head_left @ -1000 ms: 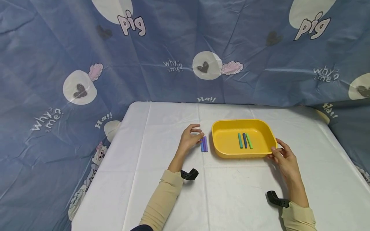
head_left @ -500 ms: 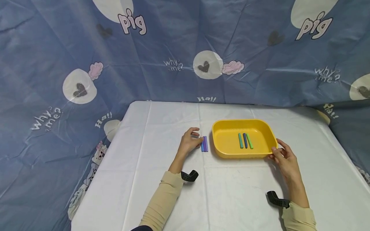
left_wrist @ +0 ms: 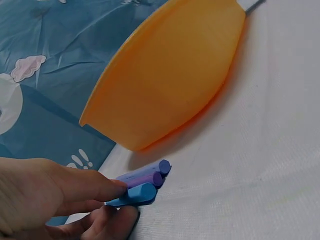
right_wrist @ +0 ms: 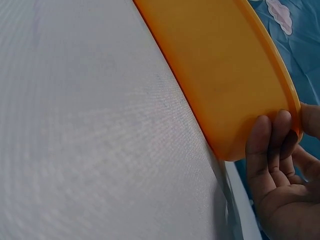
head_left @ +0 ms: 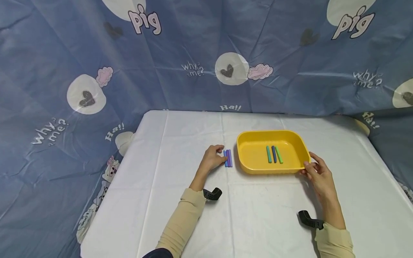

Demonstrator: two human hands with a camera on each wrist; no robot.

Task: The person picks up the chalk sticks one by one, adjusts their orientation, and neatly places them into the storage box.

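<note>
My left hand (head_left: 210, 159) pinches a light blue crayon (left_wrist: 142, 192) between thumb and fingers. It lies on the white cloth beside a purple crayon (left_wrist: 151, 179) and a bluish-violet crayon (left_wrist: 159, 168), all side by side; their far ends are hidden behind the thumb in the left wrist view. To their right stands a yellow tray (head_left: 271, 171). Inside it lie a teal crayon (head_left: 269, 154), a dark blue crayon (head_left: 274, 154) and a green crayon (head_left: 279, 155). At the tray's near right corner, my right hand (head_left: 322, 179) grips the rim, thumb on one side and fingers on the other.
A white cloth (head_left: 180, 143) covers the table. Behind it and along the left hangs a blue printed curtain (head_left: 180, 89). Black wrist mounts show at the left wrist (head_left: 213, 194) and the right wrist (head_left: 310, 220).
My left hand has come slightly nearer, its fingers drawing in and closing on the light blue crayon. My right hand and the tray have stayed in place; the head view has tilted slightly.
</note>
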